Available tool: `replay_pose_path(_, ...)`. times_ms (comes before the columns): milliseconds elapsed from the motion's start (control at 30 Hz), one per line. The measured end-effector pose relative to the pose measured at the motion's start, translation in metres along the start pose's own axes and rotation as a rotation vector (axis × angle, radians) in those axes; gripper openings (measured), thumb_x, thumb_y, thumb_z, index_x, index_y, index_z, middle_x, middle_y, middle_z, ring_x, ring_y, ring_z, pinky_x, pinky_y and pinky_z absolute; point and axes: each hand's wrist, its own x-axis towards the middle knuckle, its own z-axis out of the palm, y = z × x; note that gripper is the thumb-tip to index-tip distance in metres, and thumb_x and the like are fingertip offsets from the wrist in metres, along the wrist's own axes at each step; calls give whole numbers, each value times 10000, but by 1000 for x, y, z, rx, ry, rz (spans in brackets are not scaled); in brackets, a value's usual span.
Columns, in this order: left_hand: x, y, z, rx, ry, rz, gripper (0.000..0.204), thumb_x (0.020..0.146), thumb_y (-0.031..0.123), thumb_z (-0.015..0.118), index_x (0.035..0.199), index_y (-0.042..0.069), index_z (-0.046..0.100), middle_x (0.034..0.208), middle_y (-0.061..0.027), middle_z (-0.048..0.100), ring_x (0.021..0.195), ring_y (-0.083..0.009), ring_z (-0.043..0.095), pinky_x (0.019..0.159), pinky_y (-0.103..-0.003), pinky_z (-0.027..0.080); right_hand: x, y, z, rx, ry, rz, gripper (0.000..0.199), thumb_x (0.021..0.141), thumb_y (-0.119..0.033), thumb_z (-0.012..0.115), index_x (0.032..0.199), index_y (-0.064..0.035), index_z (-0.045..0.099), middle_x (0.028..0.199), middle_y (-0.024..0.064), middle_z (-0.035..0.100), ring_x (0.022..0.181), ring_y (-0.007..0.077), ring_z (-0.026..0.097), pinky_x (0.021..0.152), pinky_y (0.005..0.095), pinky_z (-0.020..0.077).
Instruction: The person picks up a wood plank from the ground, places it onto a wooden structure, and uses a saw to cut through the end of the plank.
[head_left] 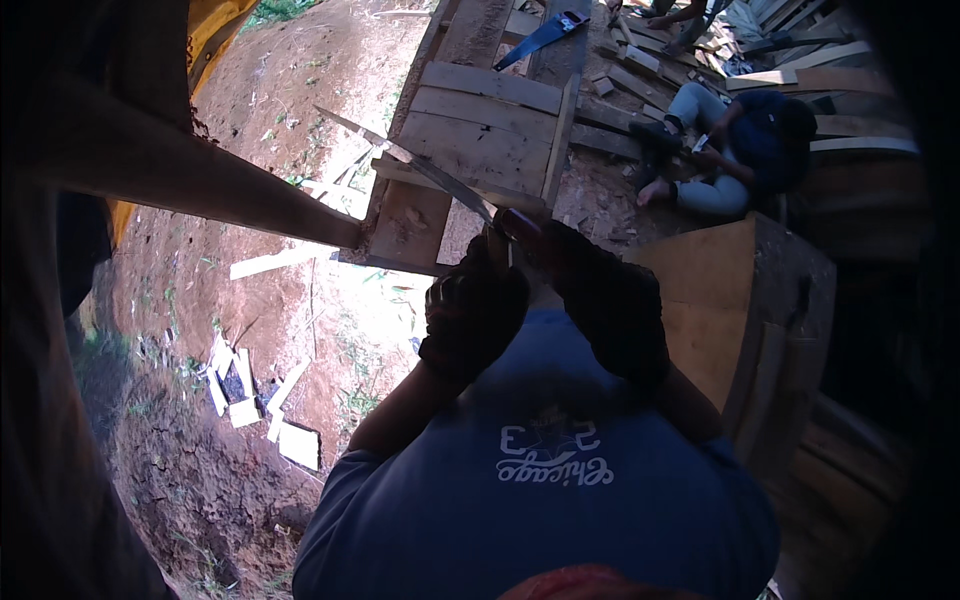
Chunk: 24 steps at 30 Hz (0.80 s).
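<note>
In my right hand, in a dark glove, is the reddish handle of a long-bladed tool; the handle's end shows past my fingers. The grey blade narrows to a tip at the far left, above the end of a wooden bench. Close beside it, my gloved left hand is closed around a thin, light-coloured piece that pokes up near the base of the blade. Deep shadow hides most of the fingers. I cannot tell whether this piece touches the blade.
A blue handsaw lies on the far end of the bench. To the right stands a wooden box. Beyond it a person sits among planks, holding something small. A slanting beam meets the bench at left; wood scraps lie on the soil.
</note>
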Motion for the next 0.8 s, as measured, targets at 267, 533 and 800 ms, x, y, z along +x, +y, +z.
replay_pose_path(267,-13,-13,35,-99,50,39,373,998,281,681,1243,8,612,1007,-155,747,917,-291,758,787,-413,606,-9,-1,8,91,-368,58,598,1008,-311,628,1586,-247,492,1358,57,635,944,206,609,824,402,530)
replay_pose_path(533,-2,-38,4,-92,8,28,484,987,290,686,1315,-56,600,989,-204,745,816,-315,765,719,-406,629,7,12,20,318,-336,27,653,879,-277,755,1501,-211,566,1052,168,660,835,298,654,722,446,556)
replay_pose_path(800,16,-30,-25,-311,-209,-198,600,948,300,716,1444,5,550,1055,-229,749,956,-397,748,879,-479,601,-5,25,22,321,79,237,541,903,-181,727,1432,-167,612,1000,127,685,843,289,682,701,440,545)
